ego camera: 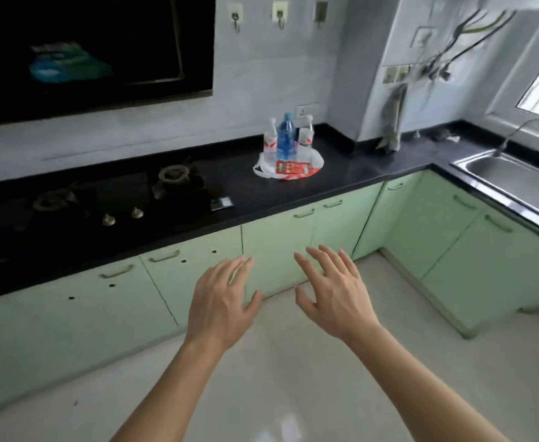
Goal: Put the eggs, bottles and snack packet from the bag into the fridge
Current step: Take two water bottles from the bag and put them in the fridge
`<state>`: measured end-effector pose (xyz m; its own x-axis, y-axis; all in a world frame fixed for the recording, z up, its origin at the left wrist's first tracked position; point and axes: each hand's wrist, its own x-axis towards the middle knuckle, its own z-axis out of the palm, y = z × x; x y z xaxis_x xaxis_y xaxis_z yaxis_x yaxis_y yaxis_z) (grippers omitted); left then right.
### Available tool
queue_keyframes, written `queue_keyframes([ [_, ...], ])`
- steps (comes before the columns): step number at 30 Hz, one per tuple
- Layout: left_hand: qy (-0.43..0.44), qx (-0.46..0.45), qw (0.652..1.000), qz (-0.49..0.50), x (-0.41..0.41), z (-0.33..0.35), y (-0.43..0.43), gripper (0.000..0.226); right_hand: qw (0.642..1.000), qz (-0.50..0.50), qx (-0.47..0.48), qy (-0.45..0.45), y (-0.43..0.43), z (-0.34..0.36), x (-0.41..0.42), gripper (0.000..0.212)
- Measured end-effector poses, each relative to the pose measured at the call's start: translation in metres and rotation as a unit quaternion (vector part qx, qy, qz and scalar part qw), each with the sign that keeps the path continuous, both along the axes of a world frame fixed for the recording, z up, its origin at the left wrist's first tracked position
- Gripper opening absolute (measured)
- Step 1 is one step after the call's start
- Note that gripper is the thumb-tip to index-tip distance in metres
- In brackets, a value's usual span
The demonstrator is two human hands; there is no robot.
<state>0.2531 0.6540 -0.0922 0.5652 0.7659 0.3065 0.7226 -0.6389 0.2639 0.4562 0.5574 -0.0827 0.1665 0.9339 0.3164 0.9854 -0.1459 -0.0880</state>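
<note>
While both bare forearms reach forward over the pale tiled floor, the left hand and the right hand hang side by side, apart, palms down, in front of the pale green cabinet doors. Each grip is wide, with fingers spread, and holds nothing.

Well beyond them, on the black stone table, a crumpled white plastic bag lies toward the back edge. It is between the black gas hob on the left and the inner corner where the table turns toward the steel sink. A flat red snack packet lies at the bag's front side.

Behind it three bottles stand upright, close together: a blue-tinted plastic bottle in the middle, a clear red-labelled bottle to its left, and a second clear red-labelled bottle to its right. Whether they stand inside the bag or on it I cannot tell.
</note>
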Motion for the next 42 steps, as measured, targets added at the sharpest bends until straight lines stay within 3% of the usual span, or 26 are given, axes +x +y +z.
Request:
queue_keyframes([
  [10, 0.027, -0.010, 0.998, -0.049, 0.113, -0.022, -0.062, 0.059, 0.997, -0.064, -0.020, 0.026, -0.086, -0.028, 0.106, 0.058],
  [21, 0.059, -0.012, 0.996, -0.060, 0.188, -0.029, -0.038, 0.060, 0.994, -0.093, -0.025, 0.046, -0.074, -0.046, 0.178, 0.057],
  [29, 0.056, -0.017, 0.997, -0.057, 0.247, -0.045, 0.046, 0.060, 0.993, -0.098, -0.042, 0.041, 0.006, -0.052, 0.241, 0.058],
  [42, 0.040, -0.050, 0.998, -0.015, 0.335, -0.047, 0.263, 0.064, 0.997, -0.068, -0.037, 0.028, 0.244, -0.041, 0.339, 0.057],
])
